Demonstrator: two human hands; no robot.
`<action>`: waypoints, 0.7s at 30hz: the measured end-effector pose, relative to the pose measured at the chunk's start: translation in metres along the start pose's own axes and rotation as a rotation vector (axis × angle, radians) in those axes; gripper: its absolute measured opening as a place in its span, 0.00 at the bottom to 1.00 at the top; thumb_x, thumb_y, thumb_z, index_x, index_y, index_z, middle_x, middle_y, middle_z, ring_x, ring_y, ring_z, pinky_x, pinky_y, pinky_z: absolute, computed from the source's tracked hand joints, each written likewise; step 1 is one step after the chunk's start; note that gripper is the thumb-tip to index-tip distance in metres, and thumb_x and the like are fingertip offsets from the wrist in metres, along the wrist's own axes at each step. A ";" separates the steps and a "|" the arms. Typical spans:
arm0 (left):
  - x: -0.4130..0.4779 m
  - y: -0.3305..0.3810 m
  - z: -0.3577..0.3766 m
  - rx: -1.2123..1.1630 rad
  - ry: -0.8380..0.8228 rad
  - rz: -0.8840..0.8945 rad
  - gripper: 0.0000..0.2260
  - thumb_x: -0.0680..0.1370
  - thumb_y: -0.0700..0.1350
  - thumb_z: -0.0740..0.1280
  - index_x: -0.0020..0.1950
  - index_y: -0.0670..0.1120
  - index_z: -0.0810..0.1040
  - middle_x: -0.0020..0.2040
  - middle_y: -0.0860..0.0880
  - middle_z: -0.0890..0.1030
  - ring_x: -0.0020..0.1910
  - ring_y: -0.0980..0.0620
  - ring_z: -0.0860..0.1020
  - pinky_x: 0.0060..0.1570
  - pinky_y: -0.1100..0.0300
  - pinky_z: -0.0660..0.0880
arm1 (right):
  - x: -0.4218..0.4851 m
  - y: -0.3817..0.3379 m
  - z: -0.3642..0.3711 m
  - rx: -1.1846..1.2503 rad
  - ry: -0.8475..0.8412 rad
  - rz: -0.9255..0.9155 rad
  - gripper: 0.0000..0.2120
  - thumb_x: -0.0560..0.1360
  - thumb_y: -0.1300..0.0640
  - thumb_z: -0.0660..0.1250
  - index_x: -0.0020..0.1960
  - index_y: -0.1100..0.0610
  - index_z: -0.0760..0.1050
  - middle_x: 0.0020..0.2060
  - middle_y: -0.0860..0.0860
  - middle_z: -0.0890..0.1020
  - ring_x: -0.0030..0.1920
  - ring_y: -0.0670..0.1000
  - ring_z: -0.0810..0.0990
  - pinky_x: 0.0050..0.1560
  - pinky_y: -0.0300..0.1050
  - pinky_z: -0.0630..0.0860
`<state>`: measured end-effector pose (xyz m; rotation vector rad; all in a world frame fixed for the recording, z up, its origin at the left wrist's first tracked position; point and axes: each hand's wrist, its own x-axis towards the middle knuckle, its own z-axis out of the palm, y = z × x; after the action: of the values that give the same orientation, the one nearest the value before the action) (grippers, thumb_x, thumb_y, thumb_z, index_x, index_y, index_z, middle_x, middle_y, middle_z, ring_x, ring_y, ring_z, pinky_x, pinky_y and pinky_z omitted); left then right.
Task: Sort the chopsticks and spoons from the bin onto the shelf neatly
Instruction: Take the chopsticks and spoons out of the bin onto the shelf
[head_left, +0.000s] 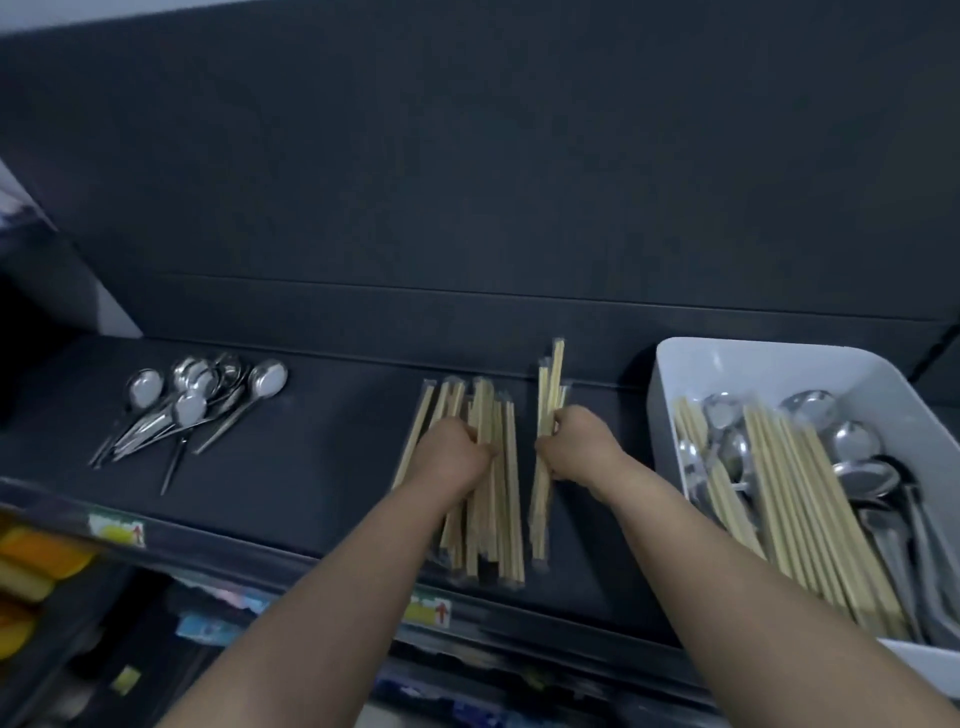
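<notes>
A pile of wrapped wooden chopsticks (498, 499) lies in the middle of the dark shelf (322, 457). My left hand (452, 452) rests on this pile with curled fingers gripping some of it. Just to its right, my right hand (576, 447) grips a separate small bundle of chopsticks (545, 415), tilted nearly upright along the shelf. Several metal spoons (192, 405) lie in a loose heap at the shelf's left. The white bin (691, 364) at the right holds more chopsticks (800, 499) and spoons (857, 441).
The shelf's dark back wall rises behind everything. Price labels (117, 530) sit on the shelf's front edge, and packaged goods (31, 561) fill the lower shelf at the bottom left. Bare shelf surface lies between the spoon heap and the chopstick pile.
</notes>
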<state>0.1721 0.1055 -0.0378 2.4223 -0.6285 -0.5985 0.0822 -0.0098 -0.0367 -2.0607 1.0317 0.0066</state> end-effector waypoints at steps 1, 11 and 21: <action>0.003 -0.005 0.000 0.031 -0.025 0.010 0.10 0.78 0.50 0.66 0.52 0.44 0.77 0.51 0.45 0.80 0.47 0.45 0.80 0.49 0.53 0.80 | 0.002 0.001 0.007 -0.017 0.001 0.029 0.03 0.75 0.63 0.61 0.45 0.61 0.74 0.44 0.58 0.81 0.43 0.57 0.82 0.37 0.44 0.77; 0.011 0.020 -0.006 0.111 0.046 0.295 0.09 0.79 0.44 0.63 0.55 0.50 0.81 0.57 0.51 0.81 0.56 0.48 0.79 0.53 0.56 0.77 | -0.029 0.000 -0.022 -0.550 0.272 -0.098 0.14 0.75 0.59 0.60 0.57 0.49 0.78 0.54 0.52 0.80 0.54 0.56 0.79 0.43 0.42 0.71; -0.041 0.141 0.062 -0.003 -0.031 0.618 0.09 0.77 0.42 0.64 0.52 0.49 0.82 0.49 0.51 0.84 0.51 0.50 0.80 0.52 0.59 0.76 | -0.096 0.101 -0.117 -0.631 0.507 0.092 0.16 0.75 0.59 0.61 0.59 0.46 0.77 0.56 0.51 0.80 0.58 0.56 0.78 0.51 0.46 0.74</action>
<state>0.0645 -0.0006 0.0132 2.0523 -1.3109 -0.3699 -0.0871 -0.0576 0.0070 -2.6566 1.5852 -0.1720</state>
